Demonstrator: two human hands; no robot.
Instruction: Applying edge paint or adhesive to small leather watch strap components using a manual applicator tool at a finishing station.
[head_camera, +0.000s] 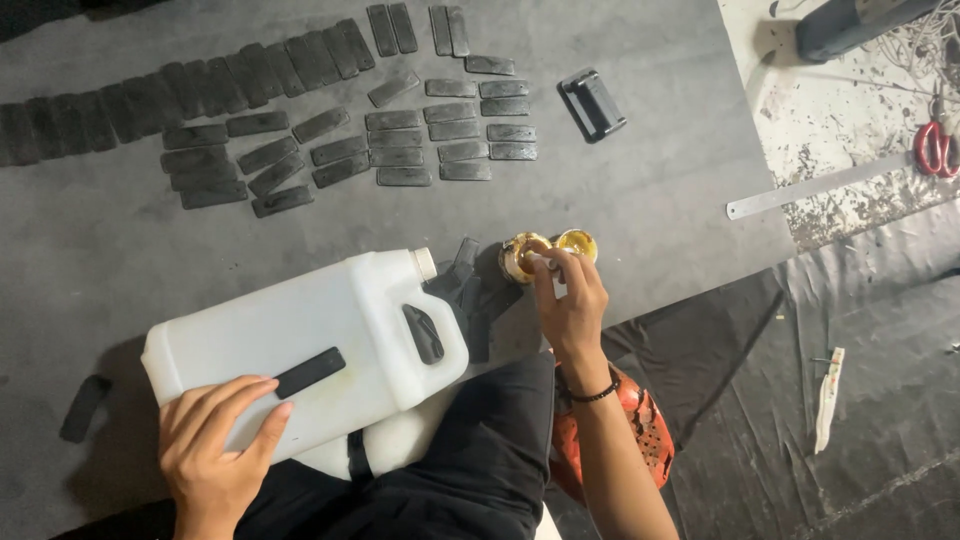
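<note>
A white plastic jug (320, 340) with a handle lies on its side across my lap. A black strip (310, 372) rests on its flat face. My left hand (215, 445) presses flat on the jug just left of that strip. My right hand (570, 300) reaches out to a small open tin of yellow glue (522, 252) and its lid (578, 243) on the dark mat, fingers pinched around a small white applicator at the tin's rim.
Many black strips (400, 135) lie in rows on the grey mat (650, 180), with a black clip-like piece (593, 102) nearby. A metal ruler (815, 187) and red scissors (935, 148) sit at the right. A lone strip (83, 408) lies at the left.
</note>
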